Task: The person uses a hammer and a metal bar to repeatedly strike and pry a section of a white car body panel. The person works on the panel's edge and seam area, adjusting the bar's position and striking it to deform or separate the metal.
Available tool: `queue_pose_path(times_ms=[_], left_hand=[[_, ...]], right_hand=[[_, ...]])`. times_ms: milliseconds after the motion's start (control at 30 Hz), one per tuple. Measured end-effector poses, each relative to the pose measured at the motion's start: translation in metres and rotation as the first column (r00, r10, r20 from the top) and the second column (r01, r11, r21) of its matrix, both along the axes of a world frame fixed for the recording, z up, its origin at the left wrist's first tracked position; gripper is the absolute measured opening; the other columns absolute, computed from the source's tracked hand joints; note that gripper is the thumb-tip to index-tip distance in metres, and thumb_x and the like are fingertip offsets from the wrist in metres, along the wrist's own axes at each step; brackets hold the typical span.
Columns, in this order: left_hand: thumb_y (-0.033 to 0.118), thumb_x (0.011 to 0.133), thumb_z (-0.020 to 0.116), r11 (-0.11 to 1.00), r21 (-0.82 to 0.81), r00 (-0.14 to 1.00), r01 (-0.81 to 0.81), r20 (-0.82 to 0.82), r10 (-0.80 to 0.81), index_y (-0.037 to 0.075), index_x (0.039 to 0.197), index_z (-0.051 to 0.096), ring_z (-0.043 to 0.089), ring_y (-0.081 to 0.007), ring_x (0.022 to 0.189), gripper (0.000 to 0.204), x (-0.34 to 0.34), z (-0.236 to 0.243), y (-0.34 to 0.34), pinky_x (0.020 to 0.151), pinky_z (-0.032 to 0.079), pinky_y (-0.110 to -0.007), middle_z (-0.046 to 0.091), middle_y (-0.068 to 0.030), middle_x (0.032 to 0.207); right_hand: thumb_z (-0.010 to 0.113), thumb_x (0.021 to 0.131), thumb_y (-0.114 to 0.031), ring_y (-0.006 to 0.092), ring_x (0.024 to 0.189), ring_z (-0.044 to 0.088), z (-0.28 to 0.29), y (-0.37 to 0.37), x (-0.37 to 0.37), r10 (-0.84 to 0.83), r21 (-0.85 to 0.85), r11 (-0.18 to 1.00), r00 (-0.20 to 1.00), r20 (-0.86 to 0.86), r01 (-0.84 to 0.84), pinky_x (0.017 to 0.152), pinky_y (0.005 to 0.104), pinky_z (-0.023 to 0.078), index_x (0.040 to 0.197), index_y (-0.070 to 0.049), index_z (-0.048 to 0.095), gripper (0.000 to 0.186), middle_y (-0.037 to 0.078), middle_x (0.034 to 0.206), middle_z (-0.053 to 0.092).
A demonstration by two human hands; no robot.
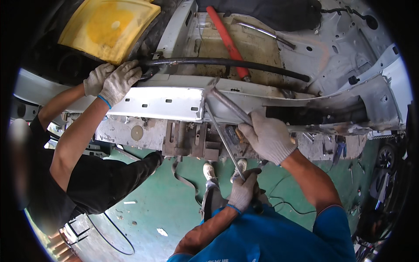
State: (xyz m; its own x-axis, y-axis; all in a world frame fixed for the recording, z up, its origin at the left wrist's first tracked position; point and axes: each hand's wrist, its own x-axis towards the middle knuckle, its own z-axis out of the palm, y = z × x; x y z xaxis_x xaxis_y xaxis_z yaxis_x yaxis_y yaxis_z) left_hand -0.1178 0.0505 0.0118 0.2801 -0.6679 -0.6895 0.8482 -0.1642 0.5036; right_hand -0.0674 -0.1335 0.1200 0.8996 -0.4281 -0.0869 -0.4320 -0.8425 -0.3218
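At the far left corner of the car body (301, 61), a yellow panel (109, 28) is lying tilted. Beneath it, a co-worker's gloved hands (118, 83) are resting near the left end of a black bar (270, 69); whether they are gripping it is unclear. A pale beam (159, 102) is running along the body's near edge, above a metal desk (111, 130). At the beam's right end, a thin metal rod (224, 142) is leaning, tip up. The person's left hand (242, 192), gloved, is clenching the rod's lower end, beyond the desk's near edge. Farther right, the gloved right hand (270, 137) is grasping a hammer (231, 105) by its handle, the head sitting near the rod's tip; contact between them cannot be told.
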Motion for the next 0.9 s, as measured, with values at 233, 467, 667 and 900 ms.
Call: queue_pose_path(times_ms=[233,467,667,900], left_hand=[[0.025,0.111,0.055,0.998,-0.017,0.998,0.058,0.001,-0.058,-0.003,0.137,0.062,0.051,-0.0125,0.053,0.039,0.006,0.007,0.000,0.067,0.059,-0.037,0.049,0.0002,0.065],[0.021,0.111,0.056,1.000,0.003,1.000,0.018,0.004,-0.018,-0.005,0.131,0.067,0.052,-0.0119,0.054,0.035,0.005,0.011,0.003,0.057,0.052,-0.034,0.050,-0.0004,0.063],[0.020,0.111,0.057,1.000,0.006,0.999,0.005,-0.047,-0.005,-0.004,0.131,0.068,0.047,-0.0109,0.054,0.034,0.013,0.019,0.005,0.057,0.048,-0.033,0.048,0.0008,0.064],[0.020,0.111,0.057,1.000,-0.020,0.995,0.017,-0.096,-0.019,-0.003,0.132,0.067,0.045,-0.0105,0.054,0.033,0.019,0.023,0.006,0.056,0.048,-0.033,0.047,0.0013,0.064]], right_hand=[[0.060,0.107,-0.047,0.0402,0.057,0.070,-0.006,-0.002,-0.004,0.025,-0.115,0.993,0.999,-0.035,-0.028,0.051,0.0514,0.054,0.101,-0.002,0.059,0.046,0.016,0.060,0.065],[0.060,0.107,-0.046,0.0435,0.064,0.071,-0.014,-0.007,-0.006,0.018,-0.050,0.999,0.999,-0.049,-0.020,0.059,0.0559,0.056,0.099,-0.001,0.059,0.046,0.020,0.065,0.067],[0.059,0.107,-0.046,0.0487,0.074,0.069,-0.031,-0.013,-0.034,-0.104,0.202,0.976,0.985,0.139,0.075,0.067,0.0583,0.053,0.099,0.001,0.058,0.048,0.025,0.075,0.067],[0.058,0.108,-0.050,0.0473,0.070,0.068,-0.039,-0.005,-0.036,-0.073,0.157,0.986,0.988,0.138,0.051,0.064,0.0573,0.053,0.099,-0.001,0.056,0.050,0.023,0.072,0.065]])
